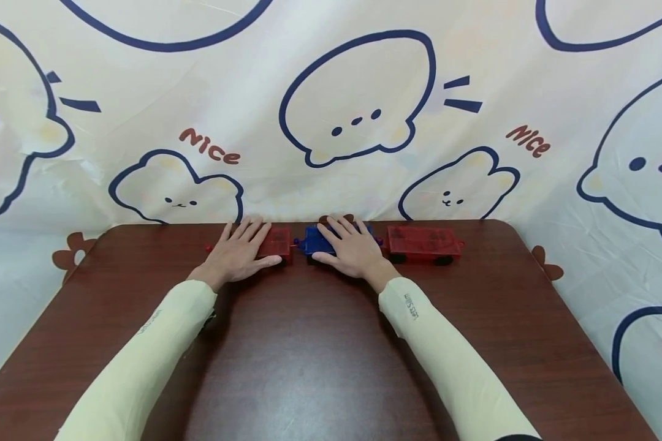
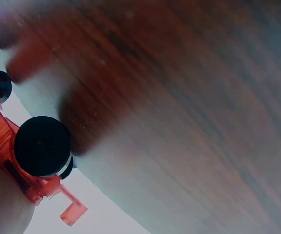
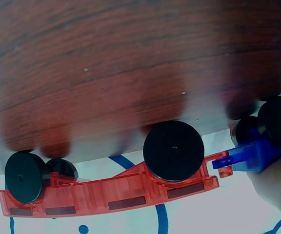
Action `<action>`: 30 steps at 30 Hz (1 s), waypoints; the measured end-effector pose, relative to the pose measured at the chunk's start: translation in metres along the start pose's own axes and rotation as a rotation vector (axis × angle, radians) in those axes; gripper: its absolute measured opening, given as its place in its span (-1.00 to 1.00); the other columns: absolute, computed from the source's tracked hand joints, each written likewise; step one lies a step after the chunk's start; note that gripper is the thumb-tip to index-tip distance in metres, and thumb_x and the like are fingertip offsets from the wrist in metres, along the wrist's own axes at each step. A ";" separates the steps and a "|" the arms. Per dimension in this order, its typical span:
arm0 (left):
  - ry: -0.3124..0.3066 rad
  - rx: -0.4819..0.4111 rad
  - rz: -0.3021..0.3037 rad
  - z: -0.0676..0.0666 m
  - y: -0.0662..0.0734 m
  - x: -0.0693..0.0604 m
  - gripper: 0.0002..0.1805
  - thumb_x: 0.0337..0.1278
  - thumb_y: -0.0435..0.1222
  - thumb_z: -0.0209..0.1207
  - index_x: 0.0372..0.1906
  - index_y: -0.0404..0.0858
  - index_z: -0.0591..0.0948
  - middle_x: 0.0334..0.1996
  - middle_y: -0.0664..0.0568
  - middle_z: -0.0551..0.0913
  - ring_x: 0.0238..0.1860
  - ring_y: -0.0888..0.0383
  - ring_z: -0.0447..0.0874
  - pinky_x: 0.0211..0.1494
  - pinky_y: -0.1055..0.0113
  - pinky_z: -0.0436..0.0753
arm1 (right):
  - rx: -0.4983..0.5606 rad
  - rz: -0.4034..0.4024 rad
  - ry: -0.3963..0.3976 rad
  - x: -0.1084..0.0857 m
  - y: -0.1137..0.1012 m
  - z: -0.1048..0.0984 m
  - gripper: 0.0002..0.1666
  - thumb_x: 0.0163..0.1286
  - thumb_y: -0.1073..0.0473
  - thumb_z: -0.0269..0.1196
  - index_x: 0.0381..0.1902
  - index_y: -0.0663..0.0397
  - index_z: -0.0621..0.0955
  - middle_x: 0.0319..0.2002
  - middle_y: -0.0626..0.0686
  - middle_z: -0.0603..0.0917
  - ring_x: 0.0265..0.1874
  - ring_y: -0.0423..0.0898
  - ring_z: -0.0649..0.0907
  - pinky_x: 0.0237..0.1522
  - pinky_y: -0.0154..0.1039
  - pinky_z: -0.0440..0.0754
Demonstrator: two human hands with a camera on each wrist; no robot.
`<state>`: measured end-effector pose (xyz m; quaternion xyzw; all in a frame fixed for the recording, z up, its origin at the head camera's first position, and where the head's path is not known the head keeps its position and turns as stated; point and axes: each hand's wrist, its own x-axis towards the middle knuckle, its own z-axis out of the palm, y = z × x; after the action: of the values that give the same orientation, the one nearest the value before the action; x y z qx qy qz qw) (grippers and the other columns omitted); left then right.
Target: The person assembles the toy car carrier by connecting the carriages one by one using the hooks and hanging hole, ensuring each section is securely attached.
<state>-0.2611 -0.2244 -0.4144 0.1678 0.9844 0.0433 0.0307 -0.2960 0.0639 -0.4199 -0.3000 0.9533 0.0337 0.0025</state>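
Observation:
Three toy train cars stand in a row along the table's far edge in the head view. My left hand (image 1: 236, 254) lies over the left red car (image 1: 278, 241), fingers stretched forward, hiding much of it. The left wrist view shows this car's black wheel (image 2: 42, 146) and its red end hook (image 2: 73, 212). My right hand (image 1: 354, 250) rests on the blue car (image 1: 311, 240) in the middle, its fingers spread. On its right stands the other red car (image 1: 423, 241), untouched. Its end meets the blue coupling (image 3: 230, 158) in the right wrist view.
The dark brown wooden table (image 1: 303, 343) stretches from the cars toward me. Right behind its far edge hangs a white cloth (image 1: 331, 190) with blue cartoon outlines, which also covers both sides.

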 end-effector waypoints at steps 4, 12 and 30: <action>0.009 -0.003 -0.002 0.000 0.000 -0.001 0.12 0.27 0.48 -0.19 0.63 -0.25 0.03 0.60 -0.24 -0.01 0.60 -0.26 -0.20 0.52 -0.29 -0.26 | -0.010 -0.001 0.007 0.001 -0.002 0.000 0.01 0.43 -0.62 -0.35 0.66 -0.28 -0.02 0.64 -0.01 -0.02 0.60 0.01 -0.01 0.54 0.17 -0.14; 0.008 -0.009 -0.008 0.000 0.001 -0.002 0.13 0.25 0.48 -0.17 0.63 -0.24 0.03 0.60 -0.24 -0.01 0.59 -0.28 -0.21 0.52 -0.31 -0.26 | -0.016 -0.001 0.007 0.001 -0.003 0.000 0.02 0.43 -0.63 -0.37 0.66 -0.26 -0.01 0.64 0.01 -0.01 0.60 0.02 -0.01 0.54 0.18 -0.13; -0.002 -0.034 -0.003 -0.001 0.001 -0.003 0.13 0.22 0.52 -0.23 0.63 -0.20 0.06 0.59 -0.26 0.04 0.59 -0.27 -0.18 0.53 -0.29 -0.24 | 0.006 0.003 0.015 0.000 0.001 0.000 0.05 0.40 -0.65 -0.35 0.66 -0.26 0.04 0.63 0.03 0.03 0.60 0.04 0.01 0.53 0.22 -0.11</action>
<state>-0.2585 -0.2247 -0.4133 0.1659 0.9837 0.0598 0.0348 -0.2964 0.0644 -0.4200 -0.2988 0.9539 0.0286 -0.0040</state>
